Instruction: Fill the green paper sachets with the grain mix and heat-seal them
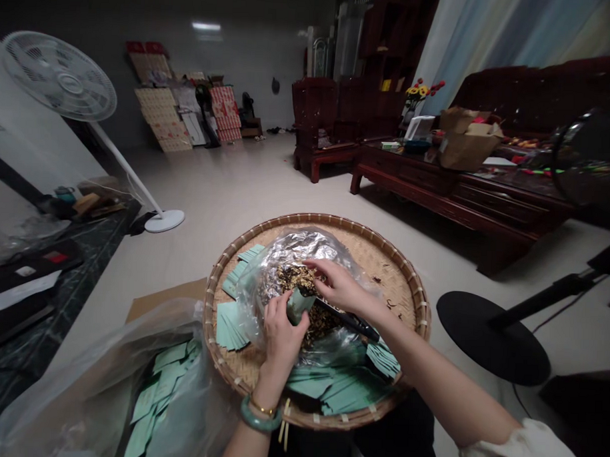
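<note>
My left hand (284, 328) is wrapped round a small green paper packet (298, 307), its mouth tilted up and dark bits showing at the top. My right hand (336, 283) reaches in over the packet's mouth, fingers apart and bent above a heap of dried brown and yellow herbs (322, 322). That heap lies in a clear plastic bag (304, 245) spread on a round woven bamboo tray (393, 278). Below my right hand, a black-handled tool (354, 323) slants across the bag; its front end is hidden near the packet.
Flat green packets (231, 327) lie fanned around the tray, with more stacked along its near side. At the left, a large plastic bag (179, 391) holds green packets. A white fan (165, 220) and a black fan base (491, 335) stand beside. Wooden furniture (436, 183) sits behind.
</note>
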Motion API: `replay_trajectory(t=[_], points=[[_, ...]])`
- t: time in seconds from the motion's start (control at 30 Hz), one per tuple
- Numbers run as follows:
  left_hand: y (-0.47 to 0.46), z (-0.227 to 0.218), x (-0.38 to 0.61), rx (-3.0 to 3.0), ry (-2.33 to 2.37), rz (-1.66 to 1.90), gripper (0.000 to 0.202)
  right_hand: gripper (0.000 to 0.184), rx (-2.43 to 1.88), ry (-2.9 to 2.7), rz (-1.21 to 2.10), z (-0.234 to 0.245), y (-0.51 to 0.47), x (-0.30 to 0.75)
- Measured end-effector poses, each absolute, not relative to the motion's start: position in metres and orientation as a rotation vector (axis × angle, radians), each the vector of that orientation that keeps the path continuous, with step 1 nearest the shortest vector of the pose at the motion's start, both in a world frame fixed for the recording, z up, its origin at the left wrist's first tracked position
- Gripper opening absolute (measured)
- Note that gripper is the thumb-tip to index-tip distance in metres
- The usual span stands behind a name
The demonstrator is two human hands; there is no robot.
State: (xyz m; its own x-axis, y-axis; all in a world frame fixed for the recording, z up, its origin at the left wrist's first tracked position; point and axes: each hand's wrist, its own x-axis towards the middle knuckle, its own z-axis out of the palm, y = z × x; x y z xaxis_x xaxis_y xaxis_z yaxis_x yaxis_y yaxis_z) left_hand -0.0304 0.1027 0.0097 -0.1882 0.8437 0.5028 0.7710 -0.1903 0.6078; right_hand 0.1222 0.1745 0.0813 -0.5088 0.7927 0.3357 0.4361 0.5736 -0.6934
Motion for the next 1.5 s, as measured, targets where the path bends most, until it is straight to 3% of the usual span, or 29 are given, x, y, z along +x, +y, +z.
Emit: replay_trajectory(t=[0.13,0.4,0.7,1.0,1.27,1.5], points=[[0.103,0.01,-0.03,1.952,1.963,1.319,0.041,0.064,-0.943,-2.13,0.955,0.071,0.181,0.119],[0.102,0.008,-0.03,1.955,1.939,1.364,0.041,0.038,-0.985,-2.237,0.801,0.081,0.169,0.117],[0.102,0.009,-0.03,1.945,1.933,1.323,0.041,0.03,-0.978,-2.362,0.588,0.09,0.158,0.115],[0.102,0.008,-0.03,1.905,1.944,1.315,0.045,0.023,-0.986,-2.073,0.952,0.072,0.166,0.119],[0.1,0.01,-0.03,1.896,1.932,1.311,0.044,0.015,-1.015,-1.902,0.856,0.076,0.168,0.118],[0.1,0.011,-0.031,1.889,1.925,1.332,0.045,0.024,-1.062,-1.974,0.615,0.078,0.166,0.121]])
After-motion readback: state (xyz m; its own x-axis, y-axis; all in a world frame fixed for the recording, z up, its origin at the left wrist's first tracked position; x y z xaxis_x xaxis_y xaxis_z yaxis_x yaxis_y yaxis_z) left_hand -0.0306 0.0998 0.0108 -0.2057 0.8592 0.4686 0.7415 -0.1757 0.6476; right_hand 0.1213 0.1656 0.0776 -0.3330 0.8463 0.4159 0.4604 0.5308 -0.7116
